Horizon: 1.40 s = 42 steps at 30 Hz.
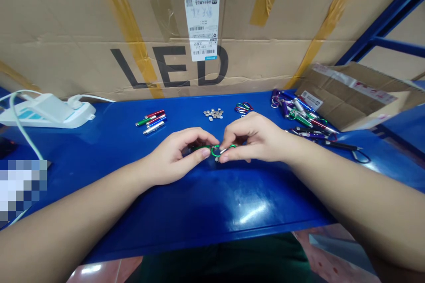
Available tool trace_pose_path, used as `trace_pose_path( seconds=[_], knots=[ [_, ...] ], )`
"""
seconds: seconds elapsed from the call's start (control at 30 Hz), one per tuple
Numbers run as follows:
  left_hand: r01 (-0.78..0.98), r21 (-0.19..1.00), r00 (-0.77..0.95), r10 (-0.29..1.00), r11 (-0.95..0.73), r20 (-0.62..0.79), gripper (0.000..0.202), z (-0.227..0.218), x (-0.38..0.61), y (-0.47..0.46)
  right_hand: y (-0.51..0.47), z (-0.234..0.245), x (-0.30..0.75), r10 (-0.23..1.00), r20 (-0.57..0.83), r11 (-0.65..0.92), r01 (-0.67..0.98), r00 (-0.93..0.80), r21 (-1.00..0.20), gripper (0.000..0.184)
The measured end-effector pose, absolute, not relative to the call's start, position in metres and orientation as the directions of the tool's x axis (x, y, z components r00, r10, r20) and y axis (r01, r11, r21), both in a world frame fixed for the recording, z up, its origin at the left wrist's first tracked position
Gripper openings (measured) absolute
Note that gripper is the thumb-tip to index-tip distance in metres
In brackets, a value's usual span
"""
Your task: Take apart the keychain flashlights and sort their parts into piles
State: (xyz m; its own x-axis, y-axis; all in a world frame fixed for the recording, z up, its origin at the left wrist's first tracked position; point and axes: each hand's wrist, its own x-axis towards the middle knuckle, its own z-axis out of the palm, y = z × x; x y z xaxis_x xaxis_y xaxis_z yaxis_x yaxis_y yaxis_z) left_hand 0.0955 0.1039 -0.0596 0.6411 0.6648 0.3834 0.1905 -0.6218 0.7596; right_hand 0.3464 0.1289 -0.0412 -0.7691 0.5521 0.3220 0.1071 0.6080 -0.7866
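My left hand (181,154) is closed around a slim green metal tube (200,147), which looks like a mini flashlight; most of it is hidden in the fingers. A green carabiner (215,153) lies between the two hands, at the tube's end. The thumb and fingers of my right hand (254,139) pinch this carabiner near its silver gate. Just beyond the hands is a cluster of button cells (214,114). Several coloured carabiners (244,107) lie behind my right hand. To the left rest several mini flashlights (154,120) in red, green, blue and silver.
On the right, a pile of mini flashlights with clips (302,112) lies against an open cardboard box (352,93). A white power strip (76,112) with cables sits at the left. A big carton (265,62) stands along the back of the blue table (199,212).
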Motion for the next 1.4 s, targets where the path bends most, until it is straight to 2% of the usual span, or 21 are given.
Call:
trace_pose_path(
  seconds=[0.1,0.2,0.33,0.47,0.57,0.7,0.8,0.9,0.97,1.03,1.1,1.17,1.3,1.4],
  knots=[
    [0.072,0.907,0.607,0.740,-0.414,0.289,0.017,-0.060,0.098,0.101,0.123,-0.045,0.342,0.626,0.163,0.295,0.039,-0.763,-0.955,0.030],
    [0.017,0.957,0.605,0.765,-0.290,0.221,0.014,-0.060,0.101,0.100,0.121,-0.047,0.338,0.614,0.066,0.085,-0.018,-0.786,-0.996,0.031],
    [0.002,0.965,0.577,0.789,-0.262,0.213,0.014,-0.058,0.104,0.099,0.124,-0.050,0.335,0.582,0.025,-0.043,-0.062,-0.813,-0.997,0.032],
    [0.023,0.937,0.572,0.773,-0.349,0.274,0.011,-0.059,0.103,0.099,0.126,-0.052,0.331,0.563,0.018,-0.112,-0.098,-0.826,-0.989,0.035],
    [0.007,0.905,0.588,0.733,-0.426,0.341,0.011,-0.059,0.101,0.099,0.121,-0.054,0.327,0.620,0.080,-0.077,-0.162,-0.780,-0.984,0.033],
    [-0.025,0.897,0.596,0.714,-0.440,0.367,0.014,-0.059,0.099,0.098,0.113,-0.053,0.325,0.688,0.196,0.052,-0.221,-0.699,-0.974,0.025],
    [-0.016,0.895,0.617,0.700,-0.446,0.359,0.012,-0.059,0.097,0.098,0.111,-0.051,0.325,0.690,0.228,0.096,-0.226,-0.687,-0.969,0.024],
    [0.033,0.843,0.620,0.673,-0.536,0.404,0.008,-0.059,0.094,0.100,0.111,-0.050,0.325,0.699,0.229,0.118,-0.207,-0.678,-0.971,0.025],
    [0.083,0.738,0.594,0.628,-0.670,0.503,0.007,-0.059,0.093,0.102,0.110,-0.050,0.324,0.709,0.218,0.113,-0.197,-0.671,-0.974,0.028],
    [0.152,0.567,0.592,0.534,-0.809,0.604,0.004,-0.059,0.093,0.104,0.109,-0.051,0.321,0.717,0.199,0.078,-0.206,-0.668,-0.975,0.033],
    [0.214,0.393,0.643,0.432,-0.894,0.633,0.002,-0.058,0.095,0.106,0.107,-0.050,0.318,0.726,0.183,0.047,-0.217,-0.663,-0.975,0.038],
    [0.264,0.308,0.683,0.403,-0.914,0.610,0.003,-0.058,0.096,0.107,0.107,-0.046,0.318,0.746,0.188,0.070,-0.206,-0.638,-0.976,0.042],
    [0.390,0.340,0.604,0.516,-0.856,0.607,0.005,-0.059,0.094,0.109,0.123,-0.031,0.341,0.835,0.278,0.270,-0.087,-0.475,-0.959,0.042],
    [0.455,0.406,0.550,0.609,-0.792,0.572,0.009,-0.059,0.088,0.112,0.146,-0.022,0.374,0.882,0.250,0.341,0.177,-0.399,-0.923,0.037]
  ],
)
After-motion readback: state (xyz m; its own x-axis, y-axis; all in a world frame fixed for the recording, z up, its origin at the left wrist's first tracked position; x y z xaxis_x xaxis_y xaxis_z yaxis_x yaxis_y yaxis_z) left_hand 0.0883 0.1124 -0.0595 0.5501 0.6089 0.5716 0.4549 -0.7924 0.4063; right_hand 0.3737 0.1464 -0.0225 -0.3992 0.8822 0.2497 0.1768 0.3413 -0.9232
